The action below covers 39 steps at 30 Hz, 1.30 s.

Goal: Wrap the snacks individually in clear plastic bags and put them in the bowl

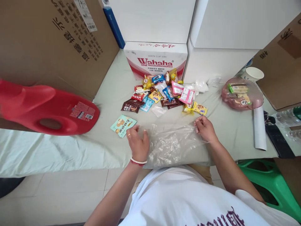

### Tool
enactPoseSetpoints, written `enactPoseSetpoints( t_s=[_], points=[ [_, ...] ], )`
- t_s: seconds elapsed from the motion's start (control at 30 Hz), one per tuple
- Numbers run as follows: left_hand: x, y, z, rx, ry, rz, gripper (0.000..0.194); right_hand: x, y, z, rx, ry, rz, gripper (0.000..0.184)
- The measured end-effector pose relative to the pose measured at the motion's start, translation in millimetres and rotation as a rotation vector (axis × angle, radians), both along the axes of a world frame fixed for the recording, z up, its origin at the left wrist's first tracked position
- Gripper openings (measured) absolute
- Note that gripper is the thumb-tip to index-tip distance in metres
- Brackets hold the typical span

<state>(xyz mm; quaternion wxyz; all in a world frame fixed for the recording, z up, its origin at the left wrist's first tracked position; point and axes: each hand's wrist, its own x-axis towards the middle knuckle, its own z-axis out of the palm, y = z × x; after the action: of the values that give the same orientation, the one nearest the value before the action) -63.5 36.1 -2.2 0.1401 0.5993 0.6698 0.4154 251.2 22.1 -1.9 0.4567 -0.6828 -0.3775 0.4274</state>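
Observation:
A clear plastic bag [168, 146] lies flat on the cloth-covered table at the front. My right hand [206, 128] pinches its far right corner between thumb and fingers. At the bag's left edge is my left hand [138, 142], thumb apart from the bent fingers, with nothing visible in its grip. Its fingertips are beside a mint-green snack packet [123, 125] and partly cover that packet's right edge; whether they touch it I cannot tell. Beyond the bag spreads a heap of wrapped snacks [162, 91], among them a brown cocoa packet [130, 106] and a yellow packet [199, 108].
Behind the snacks stands a white-and-red Wahaha carton [155, 58]. A large red jug [58, 97] lies at left. To the right are a pink bowl [255, 100] with packets in it, a paper cup [252, 74], a white roll [260, 131] and a green stool [265, 185].

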Motion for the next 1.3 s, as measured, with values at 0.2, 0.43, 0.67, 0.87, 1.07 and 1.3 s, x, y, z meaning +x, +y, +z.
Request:
enactPoseSetpoints(
  t_s=[0.2, 0.43, 0.67, 0.87, 1.07, 1.3],
  points=[
    [21, -5, -2.5, 0.031, 0.464, -0.825, 0.031, 4, -5, -9.0, 0.057, -0.132, 0.096, 0.023],
    [19, -17, -24.5, -0.097, 0.634, -0.819, 0.057, 61, -1, 11.0, -0.188, -0.766, 0.143, 0.015],
    [20, -24, -19.2, -0.120, 0.678, -0.831, 0.063, 16, 127, 57.6, -0.311, -0.959, 0.177, 0.078],
    [17, -23, -25.1, -0.117, 0.627, -0.825, 0.065, -3, 185, 59.7, -0.515, -1.037, 0.321, 0.084],
    [14, -22, -25.0, -0.126, 0.554, -0.839, 0.064, 20, 190, 73.8, -0.246, -1.199, 0.378, 0.077],
    [13, -21, -24.6, -0.109, 0.520, -0.847, 0.063, 7, 231, 49.5, 0.011, -1.146, 0.775, 0.097]
  ],
)
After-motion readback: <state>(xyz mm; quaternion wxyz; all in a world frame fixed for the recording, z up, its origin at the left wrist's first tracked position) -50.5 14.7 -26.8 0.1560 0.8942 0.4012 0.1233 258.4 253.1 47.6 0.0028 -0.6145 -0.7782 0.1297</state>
